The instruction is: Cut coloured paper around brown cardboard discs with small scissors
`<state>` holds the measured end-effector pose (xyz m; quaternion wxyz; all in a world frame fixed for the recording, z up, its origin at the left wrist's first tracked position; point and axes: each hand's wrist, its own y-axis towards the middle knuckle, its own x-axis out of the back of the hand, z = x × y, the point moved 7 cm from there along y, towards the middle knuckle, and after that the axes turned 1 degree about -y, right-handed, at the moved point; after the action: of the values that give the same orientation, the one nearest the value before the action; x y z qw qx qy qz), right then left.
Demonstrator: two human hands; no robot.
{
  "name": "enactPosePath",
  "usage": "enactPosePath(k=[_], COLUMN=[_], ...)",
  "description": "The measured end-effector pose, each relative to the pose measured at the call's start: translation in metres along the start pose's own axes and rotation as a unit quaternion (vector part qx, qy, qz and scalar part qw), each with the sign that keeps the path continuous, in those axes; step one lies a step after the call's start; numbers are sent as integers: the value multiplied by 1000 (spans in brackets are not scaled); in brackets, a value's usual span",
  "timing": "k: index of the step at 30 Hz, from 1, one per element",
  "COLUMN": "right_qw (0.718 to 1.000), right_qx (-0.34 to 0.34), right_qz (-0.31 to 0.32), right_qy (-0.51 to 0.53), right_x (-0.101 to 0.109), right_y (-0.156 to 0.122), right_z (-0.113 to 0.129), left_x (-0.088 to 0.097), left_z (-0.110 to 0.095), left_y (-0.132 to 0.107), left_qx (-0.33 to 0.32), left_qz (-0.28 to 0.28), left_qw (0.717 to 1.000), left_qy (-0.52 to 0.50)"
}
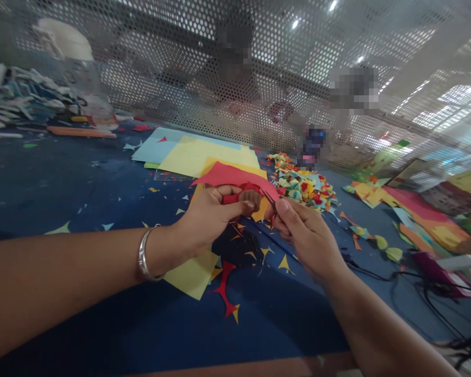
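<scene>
My left hand [215, 209], with a silver bangle at the wrist, pinches a sheet of red paper [235, 174]. A small round brownish piece [250, 199] shows at its fingertips; what it is I cannot make out. Closed round a pair of scissors [267, 196], my right hand [302, 225] is on the right of the paper. The thin dark blades point up and left at the red paper's edge, while the handles are mostly hidden by the fingers. Below the hands lie a yellow paper piece [194, 275] and a red offcut [224, 290].
Blue and yellow sheets [208, 154] lie behind the hands on the blue table [113, 319]. A heap of small cut paper pieces [306, 186] sits to their right. A bottle [88, 84] stands far left. Black cables [427, 283] are at right, before a perforated metal screen [172, 52].
</scene>
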<state>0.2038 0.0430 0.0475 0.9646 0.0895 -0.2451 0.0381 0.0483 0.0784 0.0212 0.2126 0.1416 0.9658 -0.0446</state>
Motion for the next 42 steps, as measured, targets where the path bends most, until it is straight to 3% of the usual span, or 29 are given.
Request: enactPosePath(k=[13, 20, 29, 42], right_qw=[997, 997, 996, 998], right_qx=[-64, -58, -54, -27], right_qz=[33, 37, 50, 49], right_qy=[27, 46, 59, 11], right_x=[-3, -4, -5, -1], right_y=[2, 2, 1, 1], right_z=[-9, -9, -8, -5], left_x=[-5, -9, -9, -13], left_z=[3, 11, 10, 5], left_y=[-1, -5, -5, -6], left_qx=[5, 25, 60, 16], left_qz=[37, 59, 36, 79], left_qw=[999, 997, 996, 997], left_qy=[-28, -30, -51, -10])
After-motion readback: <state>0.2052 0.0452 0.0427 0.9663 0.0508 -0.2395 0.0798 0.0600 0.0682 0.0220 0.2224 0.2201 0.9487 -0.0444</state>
